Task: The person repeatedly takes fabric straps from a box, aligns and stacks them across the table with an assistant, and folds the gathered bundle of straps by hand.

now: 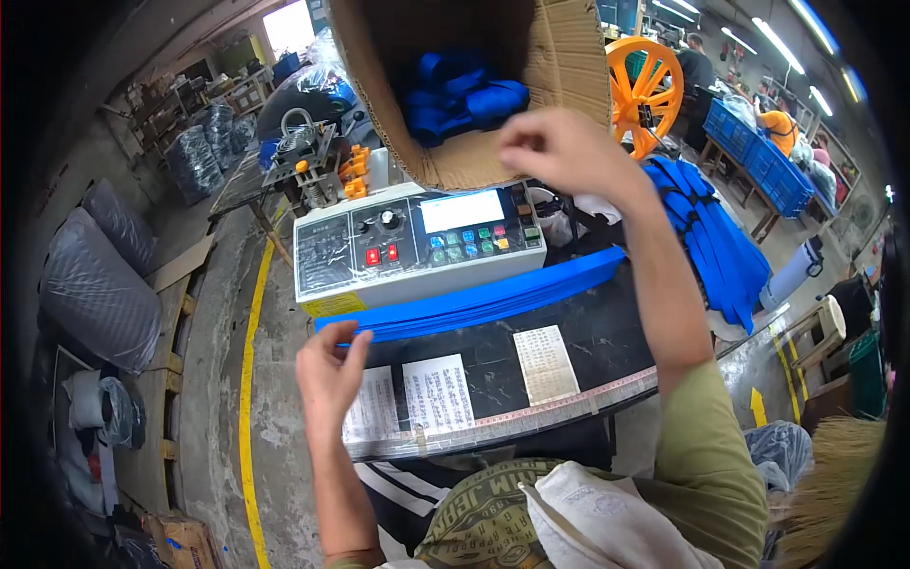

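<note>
A stack of long flat blue strips (474, 302) lies across the dark table in front of a control box (417, 242) with a lit display and coloured buttons. My left hand (332, 370) is at the left end of the strips, thumb and fingers apart, with nothing in it. Above the control box is an open cardboard box (578, 66) with rolled blue material (464, 100) inside. My right hand (564, 147) is raised before the box's lower edge, its fingers curled; whether it holds anything small cannot be made out.
Printed paper sheets (547, 365) and a measuring tape (493, 419) lie along the table's front edge. Blue straps (706, 237) hang at the right beside a grey bottle (791, 275). An orange wheel (646, 95) stands behind. People are in the right background.
</note>
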Motion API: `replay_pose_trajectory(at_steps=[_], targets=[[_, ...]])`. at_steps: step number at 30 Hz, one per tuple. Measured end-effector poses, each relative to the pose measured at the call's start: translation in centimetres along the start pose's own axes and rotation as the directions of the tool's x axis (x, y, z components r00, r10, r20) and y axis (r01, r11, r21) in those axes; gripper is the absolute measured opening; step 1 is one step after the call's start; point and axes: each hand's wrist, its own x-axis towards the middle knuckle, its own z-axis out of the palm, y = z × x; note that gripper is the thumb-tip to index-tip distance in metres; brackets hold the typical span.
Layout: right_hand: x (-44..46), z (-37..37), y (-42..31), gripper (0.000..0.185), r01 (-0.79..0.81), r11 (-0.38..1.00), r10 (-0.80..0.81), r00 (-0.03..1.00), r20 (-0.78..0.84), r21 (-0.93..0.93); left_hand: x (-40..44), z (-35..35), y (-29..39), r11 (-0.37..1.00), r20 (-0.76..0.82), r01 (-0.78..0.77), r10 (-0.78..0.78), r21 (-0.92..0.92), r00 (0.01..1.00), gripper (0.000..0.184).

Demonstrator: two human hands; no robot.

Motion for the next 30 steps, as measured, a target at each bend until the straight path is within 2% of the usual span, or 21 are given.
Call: replay_pose_trajectory(at_steps=[2,4,6,8,11,15,17,18,20,21,23,24,25,26,28,29,30], targets=[[5.9,2.4,1.7,0.036,0.063,0.993,-0.066,0.997,-0.027,-0.104,-1.4,1.4,1.7,0.999,0.012,-0.031,0.031,-0.021,0.999,0.024],[11.8,5.1,3.1,0.039,0.004,0.989,-0.004,1.000,0.000,-0.148,-2.9,2.2,3.8,0.985,0.056,-0.147,0.152,-0.086,0.987,0.020],[16.3,7.5,3.7,0.038,-0.131,0.960,0.148,0.988,0.050,-0.246,-4.2,2.4,6.0,0.983,0.083,-0.160,0.168,-0.090,0.982,0.019],[17.0,8.0,3.3,0.038,-0.137,0.962,0.163,0.982,0.093,-0.236,-4.9,2.3,7.3,0.978,0.154,-0.178,0.194,-0.110,0.969,0.018],[17.4,8.7,3.3,0.037,-0.168,0.960,0.211,0.960,0.184,-0.222,-5.2,1.9,7.1,0.974,0.160,-0.173,0.196,-0.149,0.967,0.019],[16.2,8.1,4.1,0.032,-0.102,0.980,0.147,0.950,0.275,-0.171,-5.2,1.5,7.4,0.965,0.157,-0.157,0.192,-0.210,0.969,0.018],[13.4,7.3,2.2,0.028,-0.084,0.990,0.080,0.996,0.032,0.111,-4.9,1.4,8.0,0.961,0.148,-0.151,0.188,-0.231,0.971,0.017],[11.3,6.7,0.6,0.027,-0.095,0.961,0.097,0.995,0.008,0.260,-5.0,1.6,8.7,0.937,0.050,-0.176,0.200,-0.303,0.978,0.018],[5.4,6.4,-2.9,0.024,-0.081,0.845,0.097,0.995,-0.001,0.528,-5.1,2.1,10.1,0.871,-0.143,-0.237,0.194,-0.429,0.971,0.019],[2.1,6.9,-4.6,0.022,-0.057,0.764,0.070,0.998,0.006,0.643,-5.0,2.4,11.0,0.873,-0.146,-0.232,0.186,-0.430,0.972,0.019],[-4.3,8.7,-7.3,0.020,-0.147,0.668,0.101,0.989,0.107,0.729,-4.8,3.1,12.8,0.857,-0.292,-0.362,0.263,-0.366,0.919,0.017],[-6.9,10.5,-7.6,0.018,-0.125,0.588,0.088,0.992,0.091,0.799,-4.9,3.3,13.1,0.846,-0.355,-0.421,0.303,-0.327,0.884,0.017],[-9.2,12.6,-7.4,0.016,-0.101,0.503,0.082,0.994,0.070,0.859,-5.0,3.3,12.2,0.849,-0.347,-0.414,0.300,-0.327,0.889,0.017],[-11.1,14.4,-7.3,0.016,-0.108,0.499,0.091,0.993,0.072,0.860,-5.2,3.3,10.3,0.879,-0.151,-0.353,0.320,-0.320,0.935,0.017],[-13.8,16.9,-7.0,0.014,-0.143,0.299,0.206,0.975,0.082,0.943,-5.8,3.7,7.3,0.931,0.256,-0.246,0.316,-0.271,0.914,0.018],[-14.4,16.9,-6.9,0.014,-0.146,0.296,0.220,0.972,0.081,0.944,-6.3,4.2,6.9,0.931,0.270,-0.243,0.317,-0.273,0.909,0.018],[-15.0,16.8,-6.9,0.014,-0.241,0.221,0.235,0.954,0.189,0.945,-6.8,4.7,6.7,0.906,0.316,-0.239,0.354,-0.349,0.880,0.017]])
